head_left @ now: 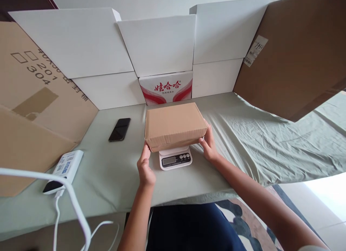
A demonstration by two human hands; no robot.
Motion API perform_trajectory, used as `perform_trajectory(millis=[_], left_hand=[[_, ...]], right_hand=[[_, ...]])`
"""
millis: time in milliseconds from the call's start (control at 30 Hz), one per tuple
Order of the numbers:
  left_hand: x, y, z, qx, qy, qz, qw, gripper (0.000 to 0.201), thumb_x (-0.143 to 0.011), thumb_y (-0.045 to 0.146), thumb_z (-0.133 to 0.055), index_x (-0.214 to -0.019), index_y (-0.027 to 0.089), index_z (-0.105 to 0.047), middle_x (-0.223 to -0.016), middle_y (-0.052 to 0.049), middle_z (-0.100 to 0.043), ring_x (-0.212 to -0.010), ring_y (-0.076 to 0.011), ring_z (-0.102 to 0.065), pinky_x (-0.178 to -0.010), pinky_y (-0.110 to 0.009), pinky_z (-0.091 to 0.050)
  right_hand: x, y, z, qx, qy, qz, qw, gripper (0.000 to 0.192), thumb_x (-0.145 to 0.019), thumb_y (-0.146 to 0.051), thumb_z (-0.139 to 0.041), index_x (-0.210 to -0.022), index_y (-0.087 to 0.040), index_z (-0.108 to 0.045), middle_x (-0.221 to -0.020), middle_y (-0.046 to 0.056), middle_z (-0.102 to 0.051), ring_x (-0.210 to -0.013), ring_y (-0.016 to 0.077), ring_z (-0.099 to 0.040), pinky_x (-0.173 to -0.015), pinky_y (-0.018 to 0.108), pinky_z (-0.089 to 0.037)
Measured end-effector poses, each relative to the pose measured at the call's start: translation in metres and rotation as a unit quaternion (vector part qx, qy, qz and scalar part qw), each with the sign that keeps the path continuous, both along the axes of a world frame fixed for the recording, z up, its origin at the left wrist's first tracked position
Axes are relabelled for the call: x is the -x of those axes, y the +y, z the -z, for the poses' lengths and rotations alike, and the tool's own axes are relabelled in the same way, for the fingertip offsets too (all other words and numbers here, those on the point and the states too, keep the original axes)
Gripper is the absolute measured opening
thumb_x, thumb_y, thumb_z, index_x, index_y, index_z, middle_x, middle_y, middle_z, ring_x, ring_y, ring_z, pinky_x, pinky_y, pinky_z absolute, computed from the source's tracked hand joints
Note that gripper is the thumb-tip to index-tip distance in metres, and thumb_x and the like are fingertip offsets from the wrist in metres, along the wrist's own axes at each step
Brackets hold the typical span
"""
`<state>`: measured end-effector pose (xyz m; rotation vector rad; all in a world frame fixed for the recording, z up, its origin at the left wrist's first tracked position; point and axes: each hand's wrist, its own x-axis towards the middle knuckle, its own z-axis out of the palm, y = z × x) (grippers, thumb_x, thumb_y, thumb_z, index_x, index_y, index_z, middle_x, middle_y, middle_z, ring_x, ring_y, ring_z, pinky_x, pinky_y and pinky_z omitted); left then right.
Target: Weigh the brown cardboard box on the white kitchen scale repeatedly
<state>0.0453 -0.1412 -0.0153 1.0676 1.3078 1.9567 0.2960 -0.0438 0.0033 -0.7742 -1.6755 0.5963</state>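
So there's a plain brown cardboard box (175, 125), rectangular, matte, closed up, sitting on a small white kitchen scale (175, 158). The scale's a flat slab with rounded corners, a grey display and a few round buttons on the front strip, which pokes out from under the box. Whatever the display reads is too small to make out.

The left hand (145, 167) comes up from below, fingers together and straight, fingertips touching the box's near left corner. The right hand (208, 143) is on the near right corner, fingers curled lightly round the edge, thumb against the front face. Neither is really clamped on it, more like resting on the sides. Both forearms are bare and angle in from the bottom of the view.

Everything sits on a table (113, 171) covered in a pale green cloth, smooth on the left and pretty wrinkled on the right. Left of the box lies a black phone (119, 129), glossy, face up. Nearer the front edge there's a white power bank (65, 170) with a white cable (75, 207) looping off it.

Behind the box stands a white carton (166, 87) with red print, and a wall of white cardboard sheets (159, 42) behind that. Big brown cardboard panels (297, 56) close off both sides.
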Motion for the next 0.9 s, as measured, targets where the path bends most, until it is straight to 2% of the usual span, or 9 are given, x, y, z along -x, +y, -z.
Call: perform_trajectory(millis=[267, 367, 500, 567, 733, 900], left_hand=[[0.0001, -0.0059, 0.0027, 0.019, -0.025, -0.025, 0.999, 0.067, -0.083, 0.049, -0.053, -0.140, 0.016, -0.065, -0.146, -0.015, -0.061, -0.142, -0.0355, -0.051, -0.120, -0.050, -0.038], [-0.0007, -0.0065, 0.0002, 0.005, -0.031, -0.035, 0.999, 0.068, -0.083, 0.049, -0.053, -0.140, 0.015, -0.065, -0.145, -0.015, -0.061, -0.141, -0.0361, -0.052, -0.120, -0.050, -0.038], [-0.0014, -0.0059, -0.0029, -0.006, -0.039, -0.034, 0.999, 0.066, -0.083, 0.048, -0.052, -0.139, 0.016, -0.066, -0.146, -0.014, -0.061, -0.142, -0.0356, -0.051, -0.119, -0.049, -0.039], [-0.0015, -0.0055, -0.0032, 0.006, -0.041, -0.027, 0.999, 0.065, -0.083, 0.048, -0.052, -0.138, 0.016, -0.067, -0.146, -0.014, -0.061, -0.141, -0.0355, -0.052, -0.119, -0.049, -0.039], [-0.0016, -0.0053, -0.0021, 0.019, -0.044, -0.022, 0.999, 0.065, -0.083, 0.048, -0.052, -0.136, 0.016, -0.068, -0.145, -0.014, -0.062, -0.141, -0.0352, -0.052, -0.120, -0.049, -0.038], [-0.0010, -0.0044, -0.0039, -0.003, -0.043, -0.023, 0.999, 0.066, -0.083, 0.049, -0.052, -0.138, 0.016, -0.066, -0.145, -0.014, -0.062, -0.141, -0.0355, -0.052, -0.119, -0.050, -0.039]], right_hand=[[0.0015, -0.0033, -0.0013, 0.019, 0.005, -0.024, 1.000, 0.069, -0.096, -0.061, -0.048, -0.157, -0.033, -0.032, -0.152, 0.011, -0.043, -0.143, 0.0348, -0.040, -0.115, 0.057, -0.041], [0.0010, -0.0024, 0.0007, 0.043, 0.049, -0.031, 0.997, 0.064, -0.096, -0.058, -0.049, -0.154, -0.034, -0.037, -0.149, 0.009, -0.047, -0.137, 0.0325, -0.048, -0.111, 0.054, -0.045], [-0.0003, 0.0034, 0.0028, 0.073, 0.135, 0.025, 0.988, 0.061, -0.095, -0.061, -0.047, -0.149, -0.034, -0.042, -0.134, 0.009, -0.056, -0.122, 0.0293, -0.059, -0.102, 0.049, -0.051], [-0.0007, 0.0057, 0.0021, 0.090, 0.152, 0.028, 0.984, 0.060, -0.094, -0.062, -0.047, -0.147, -0.034, -0.044, -0.132, 0.009, -0.057, -0.120, 0.0292, -0.060, -0.101, 0.048, -0.052], [0.0003, 0.0043, -0.0019, 0.114, 0.151, -0.014, 0.982, 0.057, -0.094, -0.059, -0.051, -0.143, -0.031, -0.049, -0.131, 0.009, -0.059, -0.122, 0.0305, -0.058, -0.105, 0.051, -0.049], [0.0006, 0.0030, -0.0030, 0.125, 0.156, -0.014, 0.980, 0.059, -0.093, -0.062, -0.050, -0.144, -0.032, -0.048, -0.136, 0.009, -0.059, -0.125, 0.0318, -0.058, -0.108, 0.053, -0.047]])
